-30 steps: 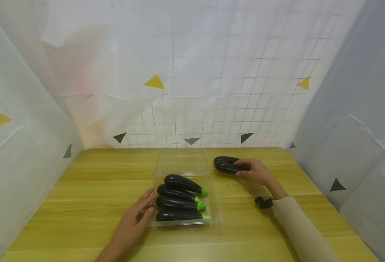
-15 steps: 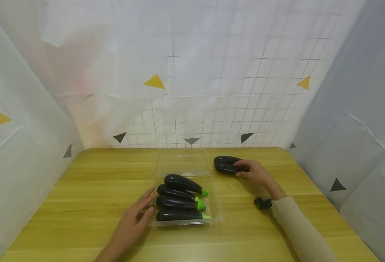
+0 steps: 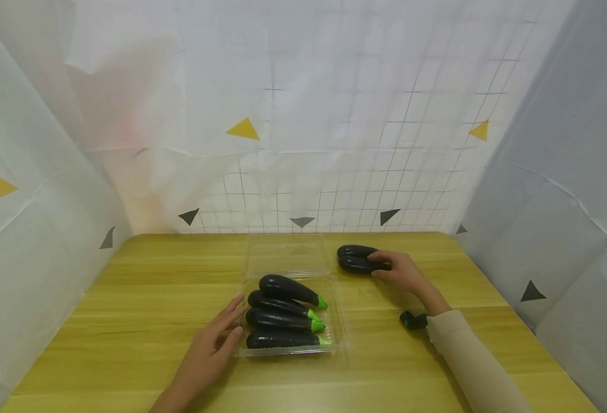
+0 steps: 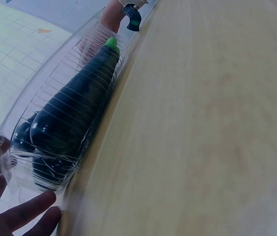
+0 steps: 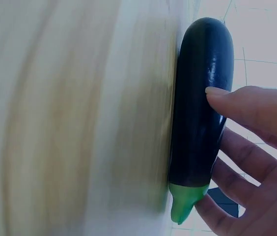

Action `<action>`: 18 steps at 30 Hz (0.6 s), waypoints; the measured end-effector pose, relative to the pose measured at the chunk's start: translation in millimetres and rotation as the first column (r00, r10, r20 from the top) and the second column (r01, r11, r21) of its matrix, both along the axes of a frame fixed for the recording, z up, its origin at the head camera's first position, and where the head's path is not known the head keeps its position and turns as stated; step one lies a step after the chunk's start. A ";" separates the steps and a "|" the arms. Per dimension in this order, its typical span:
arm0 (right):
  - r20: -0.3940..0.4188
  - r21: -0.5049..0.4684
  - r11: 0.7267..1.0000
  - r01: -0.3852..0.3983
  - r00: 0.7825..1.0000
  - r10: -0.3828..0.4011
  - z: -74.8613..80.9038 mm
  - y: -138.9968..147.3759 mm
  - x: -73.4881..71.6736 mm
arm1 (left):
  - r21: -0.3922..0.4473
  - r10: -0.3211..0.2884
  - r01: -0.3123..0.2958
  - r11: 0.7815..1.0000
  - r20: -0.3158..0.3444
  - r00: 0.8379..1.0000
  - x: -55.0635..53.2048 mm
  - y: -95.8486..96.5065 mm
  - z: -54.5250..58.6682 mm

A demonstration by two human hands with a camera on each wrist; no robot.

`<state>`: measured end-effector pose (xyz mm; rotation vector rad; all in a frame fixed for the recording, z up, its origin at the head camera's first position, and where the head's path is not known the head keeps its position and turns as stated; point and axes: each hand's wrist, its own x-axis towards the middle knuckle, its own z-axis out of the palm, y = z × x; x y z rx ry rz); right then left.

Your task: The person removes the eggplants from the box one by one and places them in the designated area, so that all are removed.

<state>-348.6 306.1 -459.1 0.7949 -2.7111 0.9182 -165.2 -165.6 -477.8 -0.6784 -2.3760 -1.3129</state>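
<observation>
In the head view, two dark purple eggplants lie side by side at the back right of the table. My right hand grips the nearer eggplant, thumb on the near side and fingers over the far side. Behind it is the second eggplant. The right wrist view shows the held eggplant's green stem close to the tabletop. A clear plastic clamshell box, lid raised, stands mid-table with several eggplants inside. Spread fingers of my left hand rest against its left side.
The box's transparent lid lies back toward the rear wall. A dark wrist camera sits by the right sleeve. White sheeting with triangle marks encloses the wooden table at the back and sides.
My right hand and forearm have shifted very slightly left, still gripping the nearer eggplant. The left hand and the box have stayed put.
</observation>
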 end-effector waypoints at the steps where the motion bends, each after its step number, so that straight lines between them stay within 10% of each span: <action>1: -0.007 0.002 1.000 0.003 1.000 -0.003 0.5 -0.2 0.0 | 0.000 0.000 0.000 1.000 0.000 1.000 0.0 0.0 -0.1; 18: -0.056 0.006 1.000 0.000 0.998 0.001 28.6 -19.5 13.7 | -0.003 -0.003 0.003 1.000 0.002 1.000 -0.8 -0.8 -1.3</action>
